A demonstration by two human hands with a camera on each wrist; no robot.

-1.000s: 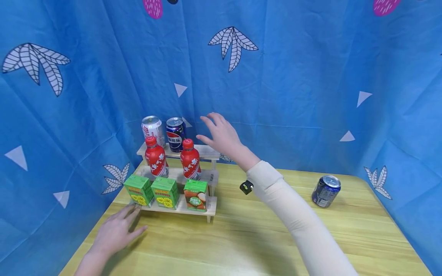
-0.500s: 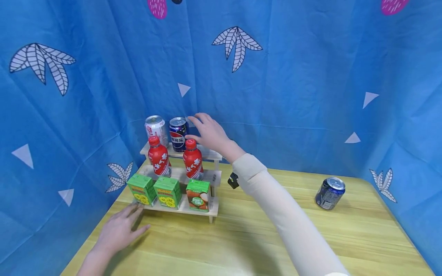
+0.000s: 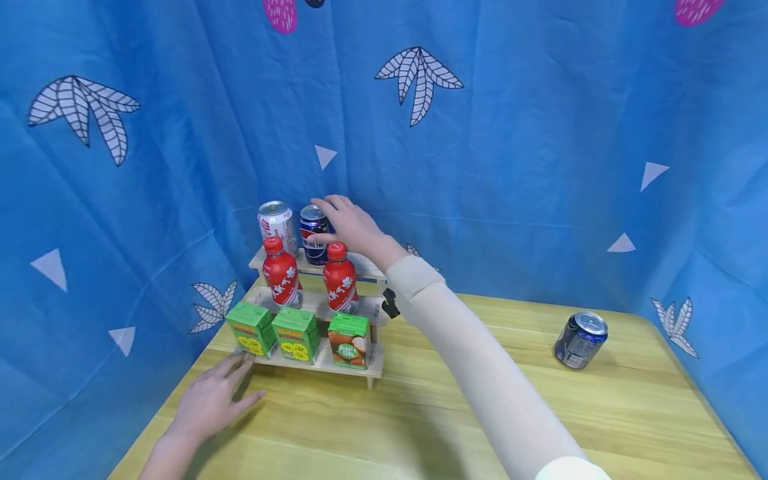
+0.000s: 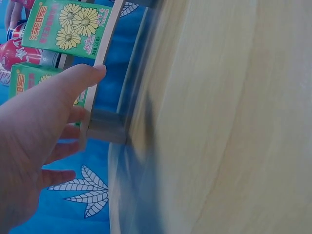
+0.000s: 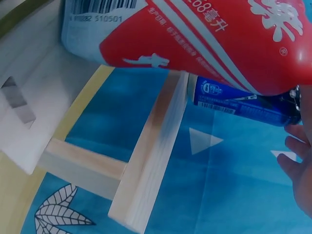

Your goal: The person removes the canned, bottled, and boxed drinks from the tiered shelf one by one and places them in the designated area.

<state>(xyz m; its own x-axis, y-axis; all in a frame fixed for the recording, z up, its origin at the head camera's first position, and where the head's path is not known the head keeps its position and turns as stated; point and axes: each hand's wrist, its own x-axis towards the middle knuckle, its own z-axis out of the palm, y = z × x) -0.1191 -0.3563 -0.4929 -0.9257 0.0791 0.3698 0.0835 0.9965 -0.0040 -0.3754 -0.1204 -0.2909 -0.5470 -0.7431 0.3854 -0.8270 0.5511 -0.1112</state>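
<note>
My right hand (image 3: 353,228) reaches around the upper part of a blue Pepsi can (image 3: 313,252), the thumb in front and the fingers at its top. In the right wrist view those fingers (image 5: 295,146) lie right beside the can's top end, partly hidden by a red bottle (image 5: 219,39). The can stands on the top step of a small wooden shelf (image 3: 378,363). My left hand (image 3: 207,400) has its fingers extended, fingertips at the bottom step's left front corner. Nearest to it is a green drink carton with yellow flowers (image 3: 251,327).
A white-pink can (image 3: 277,223) stands left of the Pepsi can. Two red bottles, one at left (image 3: 282,277), occupy the middle step. Another flowered carton (image 3: 295,337) and a coconut-picture carton (image 3: 349,341) share the bottom step. A dark blue can (image 3: 580,341) stands at the table's right.
My right hand has moved left from beside the shelf to the Pepsi can. The left hand has stayed at the shelf corner. The whole view has shifted slightly.
</note>
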